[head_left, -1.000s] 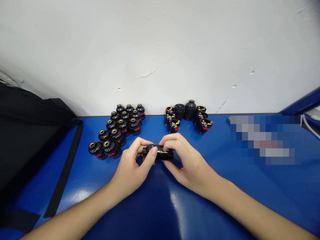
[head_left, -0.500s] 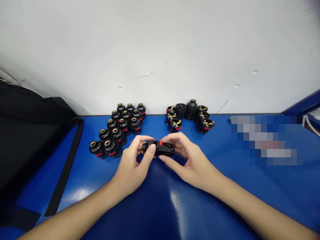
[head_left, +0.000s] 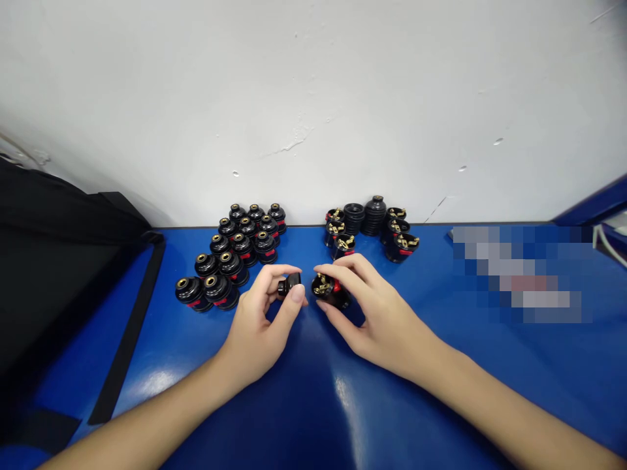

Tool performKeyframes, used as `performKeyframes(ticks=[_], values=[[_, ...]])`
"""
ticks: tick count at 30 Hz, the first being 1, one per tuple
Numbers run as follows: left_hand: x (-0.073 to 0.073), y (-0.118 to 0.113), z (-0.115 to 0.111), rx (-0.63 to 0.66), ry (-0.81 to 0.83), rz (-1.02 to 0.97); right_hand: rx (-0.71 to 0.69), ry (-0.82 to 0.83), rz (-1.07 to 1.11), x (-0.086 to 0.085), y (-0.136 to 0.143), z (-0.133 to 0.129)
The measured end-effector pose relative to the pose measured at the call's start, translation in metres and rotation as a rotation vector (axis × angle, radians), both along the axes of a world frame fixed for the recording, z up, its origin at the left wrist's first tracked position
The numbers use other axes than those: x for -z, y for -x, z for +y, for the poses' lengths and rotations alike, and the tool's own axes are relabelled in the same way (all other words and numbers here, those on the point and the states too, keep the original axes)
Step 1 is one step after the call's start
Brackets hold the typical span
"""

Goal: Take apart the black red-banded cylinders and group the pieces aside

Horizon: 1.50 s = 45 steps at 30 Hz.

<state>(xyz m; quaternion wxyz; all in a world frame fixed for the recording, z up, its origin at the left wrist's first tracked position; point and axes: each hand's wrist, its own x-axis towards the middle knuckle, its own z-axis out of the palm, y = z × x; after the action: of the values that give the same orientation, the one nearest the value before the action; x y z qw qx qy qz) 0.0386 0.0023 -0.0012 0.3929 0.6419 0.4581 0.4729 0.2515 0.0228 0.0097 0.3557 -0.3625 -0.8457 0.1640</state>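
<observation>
A small black cap [head_left: 290,284] is pinched between the thumb and fingers of my left hand [head_left: 262,326]. My right hand [head_left: 375,313] grips a black lamp socket body [head_left: 337,297] with a red switch; its open end, with brass contacts inside, faces left toward the cap. A narrow gap separates the two parts. Behind and left of my left hand stand several closed black sockets [head_left: 232,266] with brass-ringed tops and red switches. Beyond my right hand are several open socket bodies [head_left: 402,247] showing brass contacts.
Two stacks of black caps [head_left: 375,217], one ribbed with a neck on top, stand near the white wall [head_left: 313,98]. A black bag [head_left: 59,261] with a strap [head_left: 130,339] lies at the left on the blue table [head_left: 313,405]. A blurred-out patch covers something at the right.
The cap and the socket body, joined or touching before, are now apart. My right hand has turned the body so its open end with the brass contacts shows.
</observation>
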Motion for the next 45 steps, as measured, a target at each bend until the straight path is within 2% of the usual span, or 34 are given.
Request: performKeyframes(ticks=[8,11,16,21,26,32,40,45], values=[[0.001,-0.001,0.002,-0.095,0.049,-0.016,0.131,0.005,-0.064,0.011,-0.006,0.007],[0.001,-0.002,0.004,-0.102,0.064,-0.014,0.160,-0.018,-0.107,0.009,-0.008,0.005],[0.001,-0.002,0.003,-0.099,0.064,-0.010,-0.033,-0.163,-0.171,-0.010,-0.011,0.000],[0.000,-0.002,0.003,-0.100,0.071,-0.022,-0.073,-0.247,-0.256,-0.019,-0.020,0.003],[0.001,-0.002,0.003,-0.095,0.079,-0.026,-0.009,-0.357,-0.367,-0.022,-0.029,0.010],[0.001,-0.002,0.003,-0.089,0.086,-0.017,0.118,-0.413,-0.482,-0.027,-0.041,0.018],[0.002,-0.002,0.003,-0.087,0.090,-0.012,0.153,-0.324,-0.464,-0.023,-0.049,0.019],[0.001,-0.002,0.003,-0.084,0.091,-0.014,0.212,-0.333,-0.477,-0.016,-0.053,0.024]])
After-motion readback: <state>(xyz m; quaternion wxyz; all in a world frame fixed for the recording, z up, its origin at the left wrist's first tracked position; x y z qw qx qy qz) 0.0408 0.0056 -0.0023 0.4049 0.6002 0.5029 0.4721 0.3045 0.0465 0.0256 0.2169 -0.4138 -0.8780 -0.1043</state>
